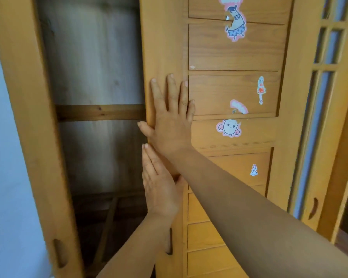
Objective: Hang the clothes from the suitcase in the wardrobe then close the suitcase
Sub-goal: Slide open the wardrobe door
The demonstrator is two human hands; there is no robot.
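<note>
The right hand [170,121] lies flat at mid-frame, fingers straight and spread, palm pressed against the left stile of the honey-coloured wooden sliding wardrobe door [233,93]; its thumb reaches past the door's left edge. Just below it, the left hand [159,185] presses the same stile with straight fingers held together, holding nothing. Left of both hands the dark wardrobe opening [96,77] shows a grey back panel and a horizontal wooden crossbar [98,112]. Cartoon stickers [234,21] dot the door panels at upper right. At the far right stands a latticed glass door [327,47]. No suitcase or clothes are in view.
</note>
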